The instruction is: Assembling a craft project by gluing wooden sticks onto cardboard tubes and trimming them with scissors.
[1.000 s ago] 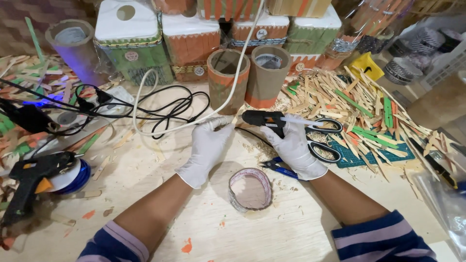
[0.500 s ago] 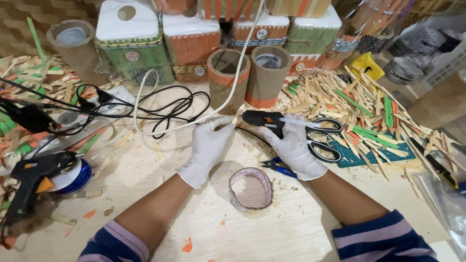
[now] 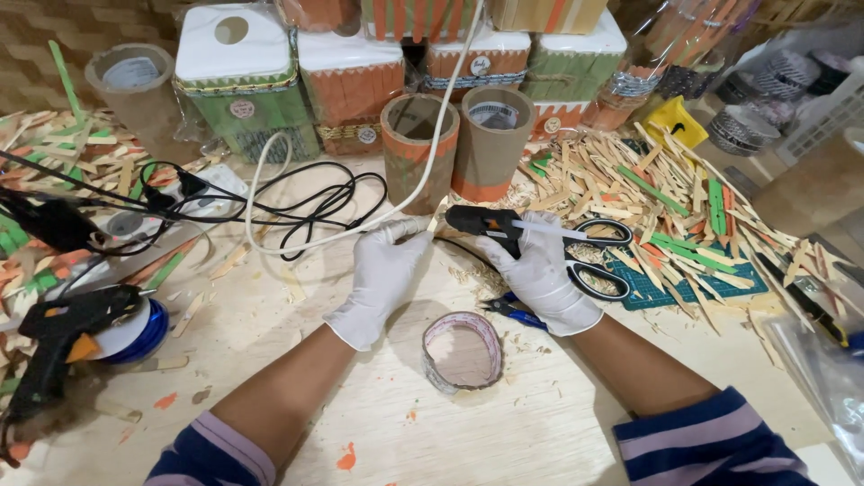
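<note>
Two gloved hands work over the counter point(image 3: 270, 360). The right hand point(image 3: 544, 274) is wrapped around the grip of one black glue gun point(image 3: 490, 223), nozzle end pointing away from the roll of tape point(image 3: 462, 351), which lies flat just nearer the person than both hands. The left hand point(image 3: 382, 274) pinches one white cord point(image 3: 423, 175) between its fingertips, just left of the glue gun; the cord runs up and away between the boxes.

Count of items around the roll of tape:
- Two open cardboard tubes point(image 3: 454, 144), standing upright side by side beyond the glue gun.
- One pair of black-handled scissors point(image 3: 603, 261), just right of the right hand.
- One second glue gun point(image 3: 63, 337), black with an orange trigger, far left of the roll.
- One tangle of black cable point(image 3: 306, 202), beyond the left hand.
- One heap of wooden sticks point(image 3: 684, 207), plain and green, to the right.
</note>
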